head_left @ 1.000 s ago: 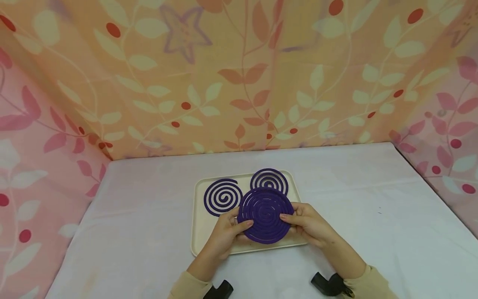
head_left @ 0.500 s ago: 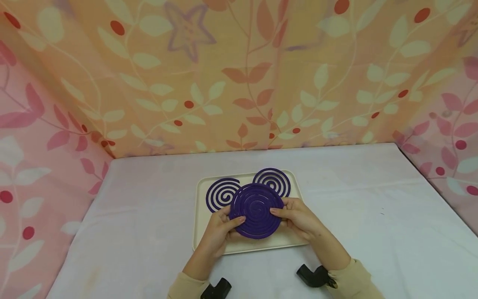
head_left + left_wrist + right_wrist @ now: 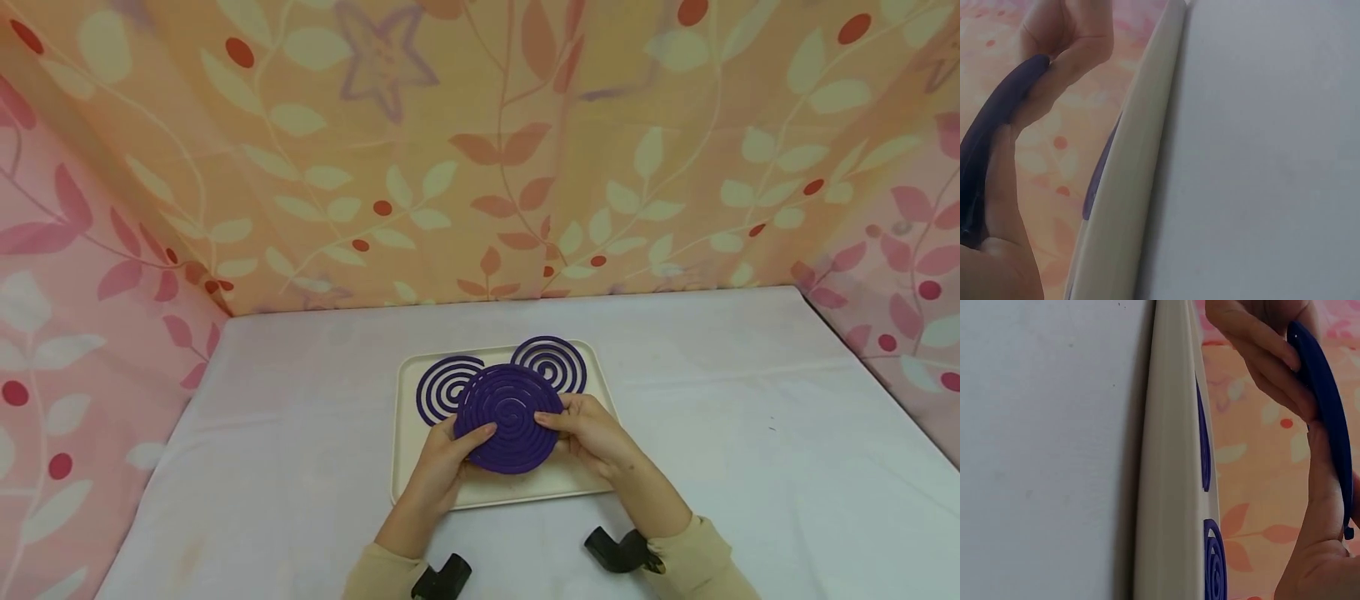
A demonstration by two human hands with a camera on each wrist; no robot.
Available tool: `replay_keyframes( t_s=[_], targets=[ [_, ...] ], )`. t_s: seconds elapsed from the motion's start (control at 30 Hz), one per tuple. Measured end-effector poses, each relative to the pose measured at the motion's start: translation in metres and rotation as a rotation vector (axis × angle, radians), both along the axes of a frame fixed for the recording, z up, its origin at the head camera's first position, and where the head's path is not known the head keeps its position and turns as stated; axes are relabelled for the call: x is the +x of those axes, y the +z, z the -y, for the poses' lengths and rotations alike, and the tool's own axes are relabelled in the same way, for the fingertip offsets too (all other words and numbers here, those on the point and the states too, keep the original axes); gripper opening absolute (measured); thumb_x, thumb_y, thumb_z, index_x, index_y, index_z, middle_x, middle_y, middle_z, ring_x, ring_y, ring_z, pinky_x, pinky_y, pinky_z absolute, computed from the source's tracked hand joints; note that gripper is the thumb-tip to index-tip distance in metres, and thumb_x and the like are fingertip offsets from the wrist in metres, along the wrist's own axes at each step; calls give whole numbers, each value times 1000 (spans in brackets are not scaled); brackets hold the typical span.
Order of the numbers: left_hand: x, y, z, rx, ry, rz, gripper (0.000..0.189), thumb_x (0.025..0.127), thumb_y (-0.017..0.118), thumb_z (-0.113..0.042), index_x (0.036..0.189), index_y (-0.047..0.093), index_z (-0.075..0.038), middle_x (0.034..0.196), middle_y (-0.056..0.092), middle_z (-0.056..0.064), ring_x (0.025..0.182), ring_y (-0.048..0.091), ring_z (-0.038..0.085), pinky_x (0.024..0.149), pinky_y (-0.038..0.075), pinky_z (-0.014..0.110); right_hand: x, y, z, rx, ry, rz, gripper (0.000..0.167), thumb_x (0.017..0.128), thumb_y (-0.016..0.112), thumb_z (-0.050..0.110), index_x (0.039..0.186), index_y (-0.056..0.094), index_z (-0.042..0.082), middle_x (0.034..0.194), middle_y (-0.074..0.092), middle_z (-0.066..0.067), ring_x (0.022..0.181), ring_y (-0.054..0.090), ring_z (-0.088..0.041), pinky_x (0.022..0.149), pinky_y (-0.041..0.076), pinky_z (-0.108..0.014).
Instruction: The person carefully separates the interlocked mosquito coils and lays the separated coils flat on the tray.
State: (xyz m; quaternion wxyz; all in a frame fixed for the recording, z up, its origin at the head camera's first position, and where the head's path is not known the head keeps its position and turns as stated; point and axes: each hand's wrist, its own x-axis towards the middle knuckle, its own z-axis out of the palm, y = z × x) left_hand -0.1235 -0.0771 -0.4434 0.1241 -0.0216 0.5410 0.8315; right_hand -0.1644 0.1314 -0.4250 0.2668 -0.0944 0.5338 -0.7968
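Observation:
Both hands hold up a tightly wound purple mosquito coil (image 3: 510, 417), seemingly a nested pair, above a cream tray (image 3: 405, 467). My left hand (image 3: 438, 467) pinches its left edge, thumb on the front face and fingers behind. On the right edge, my right hand (image 3: 600, 437) grips it the same way. In the left wrist view the coil (image 3: 1004, 103) appears edge-on and slightly curved; the right wrist view also shows the coil (image 3: 1325, 412) from the side, raised off the tray. Two looser coils lie on the tray: a left coil (image 3: 435, 392) and a right coil (image 3: 566, 354), each partly covered by the held one.
A white cloth (image 3: 285, 433) covers the table around the tray. Patterned fabric (image 3: 337, 167) hangs behind and at both sides. Black angled pieces, a left one (image 3: 446, 575) and a right one (image 3: 618, 550), sit at the wrists.
Both hands have shifted left and slightly away from the body with the held coil, which now covers more of the left coil and less of the right one. The grip stays the same.

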Motion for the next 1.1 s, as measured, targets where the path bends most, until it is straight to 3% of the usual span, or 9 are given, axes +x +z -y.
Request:
replay_keyframes(
  t_s=[0.13, 0.3, 0.7, 1.1],
  targets=[
    [-1, -2, -4, -13, 41, 7, 47, 85, 65, -5, 125, 47, 14, 104, 67, 10, 91, 65, 15, 80, 54, 28, -3, 0, 1, 5, -16, 29, 18, 89, 51, -8, 90, 64, 5, 81, 71, -3, 73, 68, -10, 65, 56, -21],
    [-1, -6, -7, -9, 44, 14, 48, 85, 63, -1, 128, 45, 13, 106, 66, 12, 91, 65, 14, 80, 54, 27, -4, -3, 0, 13, -4, 45, 16, 89, 53, -5, 91, 64, 7, 82, 70, -2, 74, 67, -9, 66, 55, -21],
    [3, -11, -7, 33, -90, -10, 56, 84, 62, 2, 132, 38, 15, 114, 61, 12, 99, 63, 16, 87, 52, 31, -4, -9, -2, 18, 26, 83, 17, 90, 53, -2, 93, 65, 10, 85, 70, -1, 77, 67, -10, 69, 56, -24],
    [3, -15, -7, 82, -122, -48, 57, 83, 62, 2, 133, 37, 13, 117, 60, 9, 104, 61, 18, 92, 49, 32, -1, -13, 1, -32, 53, 66, 16, 94, 52, 5, 98, 66, 11, 93, 69, -1, 84, 66, -10, 76, 53, -22]
  ],
)
